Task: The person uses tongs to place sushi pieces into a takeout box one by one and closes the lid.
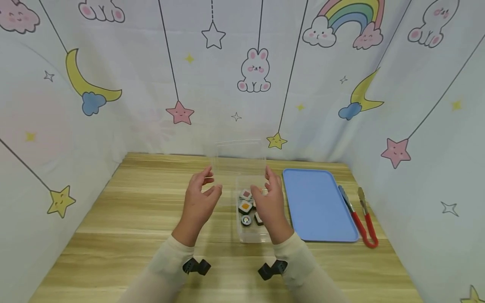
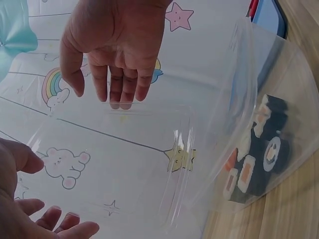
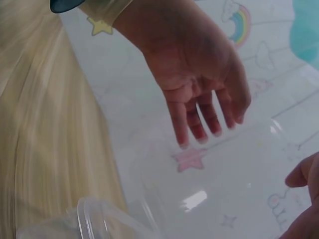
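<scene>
A clear plastic box point(image 1: 254, 240) holds several sushi pieces point(image 1: 245, 206), some wrapped in black and filled with white, orange or red. Its transparent lid point(image 1: 240, 164) stands raised at the back, between both hands. My left hand point(image 1: 199, 195) is at the lid's left side, fingers loosely extended and thumb apart from them. On the other side, my right hand point(image 1: 270, 206) reaches over the box and covers part of the sushi; its fingertips point(image 2: 121, 104) are right at the lid's edge in the left wrist view. Neither hand curls round the lid.
A blue tray point(image 1: 322, 206) lies right of the box on the wooden table point(image 1: 151, 210). Red-handled tongs point(image 1: 365, 227) lie beside the tray, near the right table edge. A patterned white curtain point(image 1: 144, 84) encloses the back and sides.
</scene>
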Available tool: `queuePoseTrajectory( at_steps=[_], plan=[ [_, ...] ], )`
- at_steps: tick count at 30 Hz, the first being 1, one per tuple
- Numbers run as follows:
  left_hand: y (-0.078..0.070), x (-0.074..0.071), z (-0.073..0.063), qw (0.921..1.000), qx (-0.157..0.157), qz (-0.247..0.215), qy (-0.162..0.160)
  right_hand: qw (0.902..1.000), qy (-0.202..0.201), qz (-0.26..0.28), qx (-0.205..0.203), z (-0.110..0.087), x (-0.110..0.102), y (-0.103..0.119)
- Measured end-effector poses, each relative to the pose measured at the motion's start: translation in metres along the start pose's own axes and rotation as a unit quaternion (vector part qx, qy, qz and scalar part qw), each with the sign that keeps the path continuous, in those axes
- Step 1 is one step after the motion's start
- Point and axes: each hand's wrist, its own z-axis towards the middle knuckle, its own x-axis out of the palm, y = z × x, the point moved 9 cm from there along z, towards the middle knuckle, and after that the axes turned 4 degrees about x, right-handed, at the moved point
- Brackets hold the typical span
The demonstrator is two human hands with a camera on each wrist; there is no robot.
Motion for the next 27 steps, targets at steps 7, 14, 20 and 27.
queuePoseTrajectory(
  at_steps=[7,14,20,27],
  plan=[
    [-0.003,0.005,0.000,0.9995,0.018,0.025,0.007,0.9993,0.012,0.024,0.024,0.000,-0.007,-0.007],
    [-0.007,0.010,-0.002,0.9990,0.036,0.021,0.018,0.9972,0.017,0.066,0.032,0.000,-0.016,-0.010],
    [-0.007,0.015,-0.004,0.9987,0.041,-0.010,0.030,0.9924,0.009,0.121,0.021,0.000,-0.025,-0.008],
    [-0.007,0.018,-0.006,0.9953,0.058,-0.065,0.042,0.9854,-0.009,0.169,0.015,0.002,-0.034,-0.012]
  ],
)
